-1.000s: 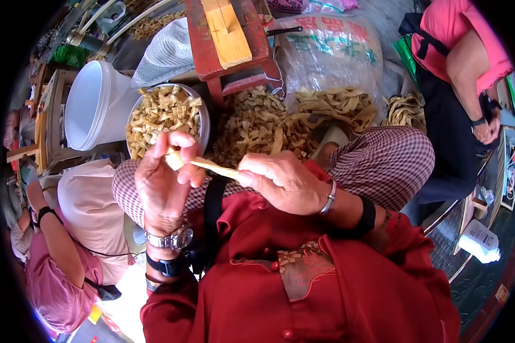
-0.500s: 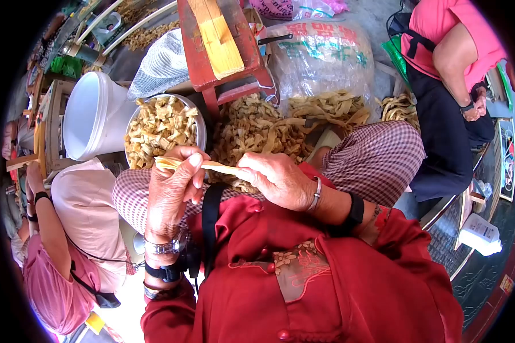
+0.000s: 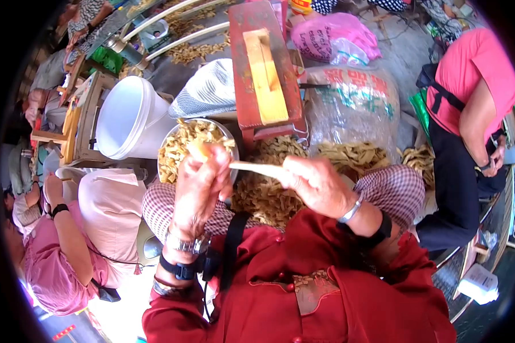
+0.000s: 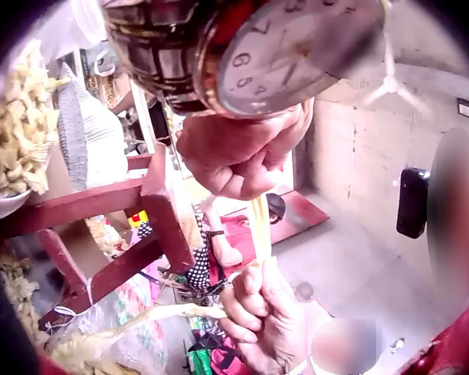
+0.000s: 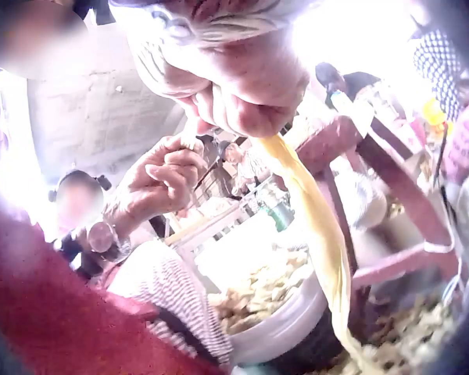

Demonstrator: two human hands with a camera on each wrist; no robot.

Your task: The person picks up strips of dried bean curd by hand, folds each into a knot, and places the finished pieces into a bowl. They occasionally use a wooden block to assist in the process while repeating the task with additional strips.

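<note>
A pale yellow, pliable strip [image 3: 257,168], like a dried vegetable strip, runs taut between both hands. My left hand [image 3: 203,183] pinches one end, with a yellow folded bit showing above its fingertips. The right hand [image 3: 320,186] grips the strip farther along, its fingers curled over it. In the right wrist view a long loose tail of the strip [image 5: 320,226] hangs below that hand. Beyond the left hand stands a round tub [image 3: 234,150] heaped with short knotted pieces [image 3: 183,143].
A red wooden bench [image 3: 249,68] with a yellow wood block [image 3: 263,86] stands ahead. Knotted pieces and loose strips [image 3: 337,153] lie before it. A white bucket [image 3: 149,123] is at left, a clear plastic sack [image 3: 352,108] at right. People sit on both sides.
My left fingers, spread with the strip looped about them at first, then with the thumb pressed on it, are now curled closer around its end. The head view has shifted.
</note>
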